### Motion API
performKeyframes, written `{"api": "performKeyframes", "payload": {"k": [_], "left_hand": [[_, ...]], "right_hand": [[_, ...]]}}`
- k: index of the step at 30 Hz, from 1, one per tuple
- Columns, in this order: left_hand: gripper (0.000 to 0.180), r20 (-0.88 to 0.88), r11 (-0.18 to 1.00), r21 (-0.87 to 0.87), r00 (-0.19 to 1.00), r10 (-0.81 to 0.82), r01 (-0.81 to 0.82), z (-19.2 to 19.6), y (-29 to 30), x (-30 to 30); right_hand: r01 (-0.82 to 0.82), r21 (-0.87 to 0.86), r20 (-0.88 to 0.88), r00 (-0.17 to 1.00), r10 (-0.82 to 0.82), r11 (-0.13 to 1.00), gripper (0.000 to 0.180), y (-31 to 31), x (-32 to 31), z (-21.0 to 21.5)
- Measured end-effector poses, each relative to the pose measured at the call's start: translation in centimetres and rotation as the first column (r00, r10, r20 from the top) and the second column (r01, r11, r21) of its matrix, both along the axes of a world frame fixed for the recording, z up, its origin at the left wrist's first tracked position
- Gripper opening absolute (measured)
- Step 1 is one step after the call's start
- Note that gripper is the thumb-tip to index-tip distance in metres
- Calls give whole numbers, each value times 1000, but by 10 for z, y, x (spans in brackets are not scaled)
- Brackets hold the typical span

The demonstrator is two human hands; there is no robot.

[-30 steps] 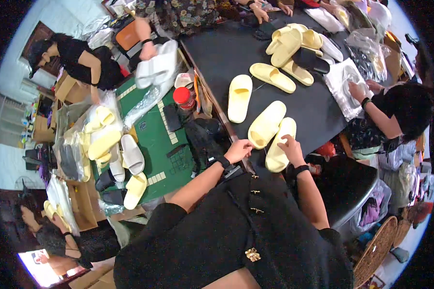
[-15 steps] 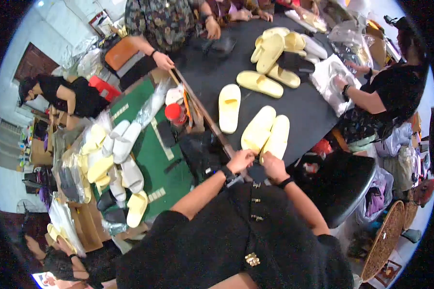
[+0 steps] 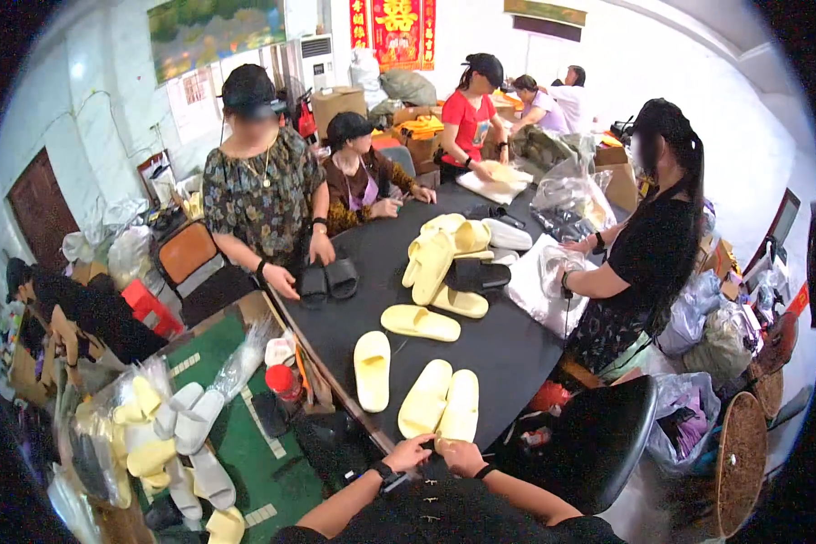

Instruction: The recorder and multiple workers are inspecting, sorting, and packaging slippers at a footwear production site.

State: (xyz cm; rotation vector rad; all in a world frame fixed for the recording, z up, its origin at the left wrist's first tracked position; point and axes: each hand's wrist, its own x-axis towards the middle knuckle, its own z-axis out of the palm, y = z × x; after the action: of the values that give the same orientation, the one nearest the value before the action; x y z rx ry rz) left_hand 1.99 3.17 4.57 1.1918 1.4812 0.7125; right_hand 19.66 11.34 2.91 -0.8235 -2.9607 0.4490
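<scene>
Side by side at the table's near edge lies a pair of pale yellow slippers (image 3: pixel 426 399), heels toward me. Right behind those heels, my left hand (image 3: pixel 410 451) is closed, thumb and fingertips pinched together. Close beside it, my right hand (image 3: pixel 461 457) is curled shut by the right slipper's heel. Anything between the fingertips is too small to make out. A single yellow slipper (image 3: pixel 372 371) lies to the left, and another yellow slipper (image 3: pixel 420 323) lies crosswise farther back. Beyond them is a heap of yellow slippers (image 3: pixel 432 263) with white and black ones.
Across the black table (image 3: pixel 335 319), a person in a floral top handles black slippers (image 3: pixel 328 279). At right, a person in black works at white plastic wrapping (image 3: pixel 539 288). A green table (image 3: pixel 276 471) at left holds bagged slippers and a red-lidded jar (image 3: pixel 283 381). A black chair (image 3: pixel 598 444) stands right.
My view has tilted up, bringing the co-workers and far wall into sight. My hands have drawn closer together at the slippers' heels. The slippers lie in the same arrangement.
</scene>
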Motion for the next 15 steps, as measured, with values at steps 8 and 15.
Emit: {"api": "performKeyframes", "payload": {"k": [8, 15], "left_hand": [[36, -525, 960, 158, 843, -116, 231, -31, 29, -12], [19, -635, 951, 21, 738, -226, 309, -8, 32, 5]], "right_hand": [[39, 234, -98, 995, -17, 971, 27, 0, -9, 2], [74, 0, 114, 991, -74, 997, 21, 14, -4, -20]]}}
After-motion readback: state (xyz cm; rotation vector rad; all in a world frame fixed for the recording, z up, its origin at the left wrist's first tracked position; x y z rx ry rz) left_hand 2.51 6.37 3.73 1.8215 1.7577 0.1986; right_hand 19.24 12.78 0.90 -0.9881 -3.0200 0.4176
